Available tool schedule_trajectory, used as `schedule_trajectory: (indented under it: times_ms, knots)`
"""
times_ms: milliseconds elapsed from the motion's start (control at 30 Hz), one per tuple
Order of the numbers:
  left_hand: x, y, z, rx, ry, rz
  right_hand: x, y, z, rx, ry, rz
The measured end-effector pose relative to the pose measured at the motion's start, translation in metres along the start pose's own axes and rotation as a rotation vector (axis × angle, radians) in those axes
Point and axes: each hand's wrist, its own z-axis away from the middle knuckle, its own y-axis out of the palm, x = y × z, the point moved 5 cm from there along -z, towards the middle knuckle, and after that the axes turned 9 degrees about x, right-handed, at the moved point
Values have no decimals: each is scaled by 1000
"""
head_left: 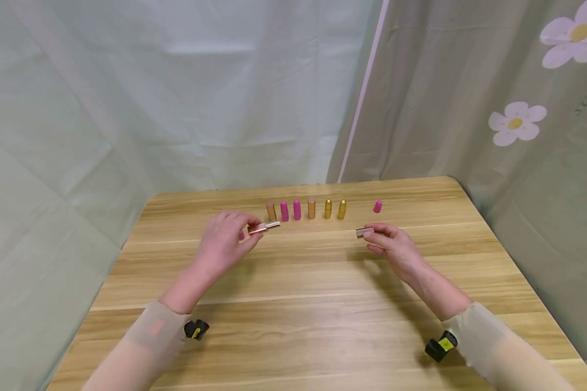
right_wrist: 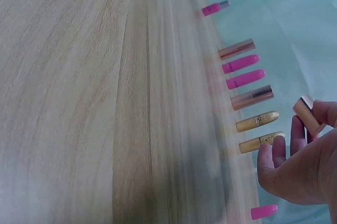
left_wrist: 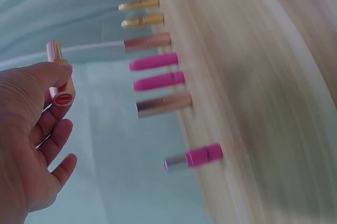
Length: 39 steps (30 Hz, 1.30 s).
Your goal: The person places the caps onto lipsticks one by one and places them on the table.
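Note:
My left hand (head_left: 221, 239) pinches an uncapped rose-gold lipstick (head_left: 257, 228) between thumb and fingers, raised over the table. Its narrow inner tube points right in the head view, and a red label (left_wrist: 63, 99) shows on its base in the left wrist view. With thumb and fingers, my right hand (head_left: 396, 248) holds a rose-gold lipstick cap (right_wrist: 308, 114), also in the air and well apart from the lipstick. An uncapped pink lipstick (left_wrist: 205, 155) stands near my left hand, mostly hidden behind it in the head view. Beyond my right hand, a pink cap (head_left: 378, 206) stands alone.
Between the hands, toward the back of the wooden table (head_left: 298, 304), several capped lipsticks stand in a row: rose-gold ones (head_left: 311, 208), pink ones (head_left: 297, 210) and gold ones (head_left: 342, 209). Curtains (head_left: 254, 98) hang behind the table's back edge.

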Motion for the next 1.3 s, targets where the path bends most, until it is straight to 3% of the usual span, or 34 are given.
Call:
schedule_trajectory:
  times_ms: [600, 867, 1300]
  knots:
    - [-52, 44, -26, 107, 87, -44, 2, 22, -2, 28, -31, -90]
    - [-63, 57, -33, 133, 93, -38, 3, 38, -4, 52, -13, -121]
    - [-70, 66, -35, 127, 99, -7, 0, 59, -8, 78, -5, -150]
